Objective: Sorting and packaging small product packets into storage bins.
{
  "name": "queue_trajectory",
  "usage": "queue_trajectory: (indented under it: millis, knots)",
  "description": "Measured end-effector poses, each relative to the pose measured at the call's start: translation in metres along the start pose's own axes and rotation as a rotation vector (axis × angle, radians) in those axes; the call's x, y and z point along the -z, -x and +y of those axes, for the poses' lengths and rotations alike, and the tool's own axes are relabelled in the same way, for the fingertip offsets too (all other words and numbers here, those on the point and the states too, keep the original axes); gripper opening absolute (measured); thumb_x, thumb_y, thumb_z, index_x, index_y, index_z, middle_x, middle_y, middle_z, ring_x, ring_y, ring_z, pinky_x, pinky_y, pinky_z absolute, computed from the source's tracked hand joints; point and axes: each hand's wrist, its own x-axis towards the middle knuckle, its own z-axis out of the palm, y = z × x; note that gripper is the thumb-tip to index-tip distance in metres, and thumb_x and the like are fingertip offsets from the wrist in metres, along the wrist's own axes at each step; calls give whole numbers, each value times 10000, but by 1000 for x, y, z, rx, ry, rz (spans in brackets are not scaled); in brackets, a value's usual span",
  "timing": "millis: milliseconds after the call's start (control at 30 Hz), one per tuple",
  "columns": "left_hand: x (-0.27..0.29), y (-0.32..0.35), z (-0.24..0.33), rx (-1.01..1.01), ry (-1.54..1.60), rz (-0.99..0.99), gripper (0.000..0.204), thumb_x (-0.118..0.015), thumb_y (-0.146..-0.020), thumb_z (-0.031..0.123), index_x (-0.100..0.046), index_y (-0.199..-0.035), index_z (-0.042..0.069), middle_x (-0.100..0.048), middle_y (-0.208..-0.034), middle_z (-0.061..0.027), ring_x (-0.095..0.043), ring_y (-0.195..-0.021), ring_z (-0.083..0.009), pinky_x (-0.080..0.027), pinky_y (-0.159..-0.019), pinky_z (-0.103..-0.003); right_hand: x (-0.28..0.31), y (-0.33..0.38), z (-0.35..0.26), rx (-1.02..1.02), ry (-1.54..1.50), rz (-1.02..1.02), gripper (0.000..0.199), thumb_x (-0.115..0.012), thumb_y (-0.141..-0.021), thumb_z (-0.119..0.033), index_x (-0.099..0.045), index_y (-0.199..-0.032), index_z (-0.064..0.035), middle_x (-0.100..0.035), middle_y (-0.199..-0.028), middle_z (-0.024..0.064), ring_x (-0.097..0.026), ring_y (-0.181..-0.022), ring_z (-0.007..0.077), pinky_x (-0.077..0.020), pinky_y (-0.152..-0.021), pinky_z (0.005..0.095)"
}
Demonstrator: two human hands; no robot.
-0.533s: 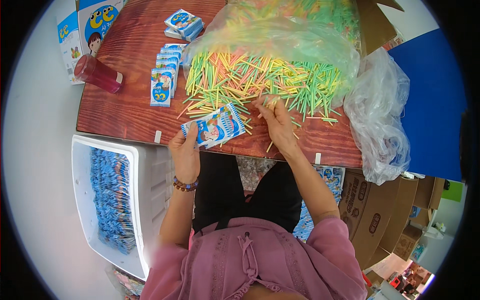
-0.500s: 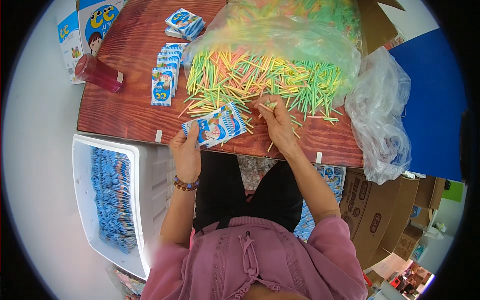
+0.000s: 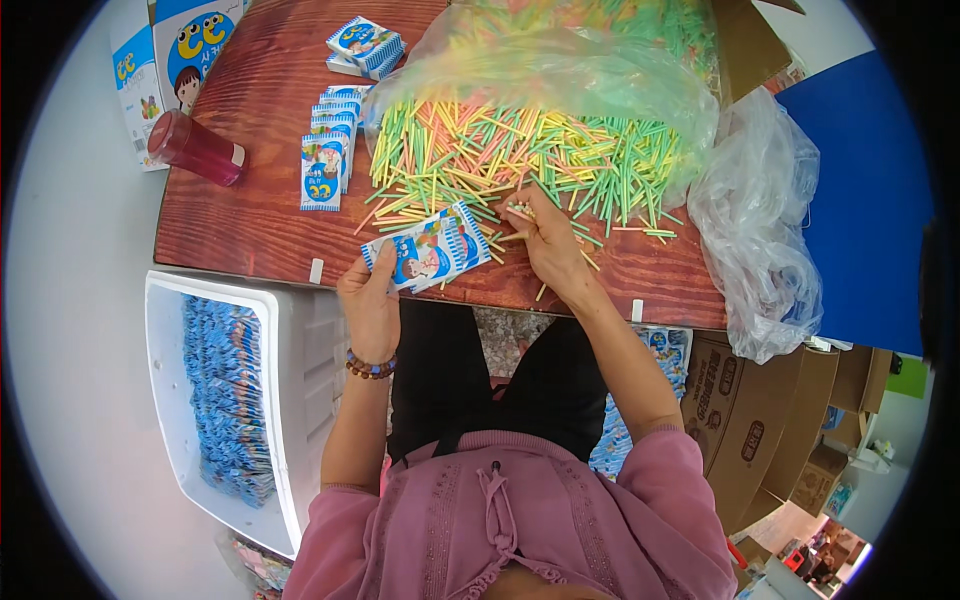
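My left hand (image 3: 369, 310) is closed on blue-and-white printed packets (image 3: 428, 252) at the table's near edge, thumb on top; at least two seem to overlap. To the right of them, my right hand (image 3: 556, 255) is closed around a few thin pastel sticks (image 3: 520, 211) whose ends poke out by the fingers. It is at the near fringe of a large heap of pink, yellow and green candy-like sticks (image 3: 500, 150). The heap spills out of a big clear plastic bag (image 3: 600, 70). Some loose sticks lie around both hands.
Packets lie in an overlapping row (image 3: 322, 170) and a small stack (image 3: 362, 45) on the reddish wooden table (image 3: 260, 225). A lidded pink jar (image 3: 200, 148) stands left. A white foam box (image 3: 300, 370) full of packets is lower left. Crumpled plastic (image 3: 760, 230) and cardboard boxes (image 3: 745, 430) are right.
My right hand has shifted slightly left, and its fingers have curled further around the sticks. My left hand and the packets are almost where they were.
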Motion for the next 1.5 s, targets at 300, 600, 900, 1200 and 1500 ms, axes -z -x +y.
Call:
queue_trajectory:
  millis: [300,600,900,1200,1500]
  knots:
    - [-24,0,8,15,42,-32,192,-579,-952,140,-666,-985,-28,-686,-951,-63,-645,-829,-100,-523,-747,-263,7,-12,-27,202,-973,156,138,-407,-1012,-151,-498,-1064,-61,-612,-1006,106,-555,-1144,311,-376,-1037,436]
    - [-58,2,-6,153,147,-110,198,-540,-973,170,-656,-992,11,-686,-985,-65,-654,-873,-136,-530,-759,-296,-30,-2,-86,352,-1100,277,171,-395,-1015,-204,-468,-1085,-66,-624,-1002,137,-535,-1155,335,-297,-1093,487]
    - [-61,3,-9,220,242,-106,201,-544,-974,197,-660,-992,34,-683,-968,-40,-633,-851,-109,-504,-731,-267,-47,-1,-83,442,-921,308,134,-393,-1019,-212,-423,-1064,-90,-612,-1043,178,-492,-1208,345,-331,-1033,467]
    - [-71,4,-24,167,274,-78,246,-503,-993,244,-627,-1052,40,-668,-1014,-37,-610,-878,-109,-487,-714,-258,-53,4,-68,362,-654,312,148,-429,-1006,-215,-458,-1080,-90,-557,-1236,207,-309,-1366,290,-244,-1098,413]
    - [-70,-1,-29,187,383,-110,205,-512,-988,187,-662,-1012,48,-678,-1037,-51,-637,-932,-130,-512,-812,-301,-32,-6,-69,271,-850,147,335,-424,-997,-267,-542,-1187,-18,-390,-1432,225,-301,-1376,276,-222,-1117,390]
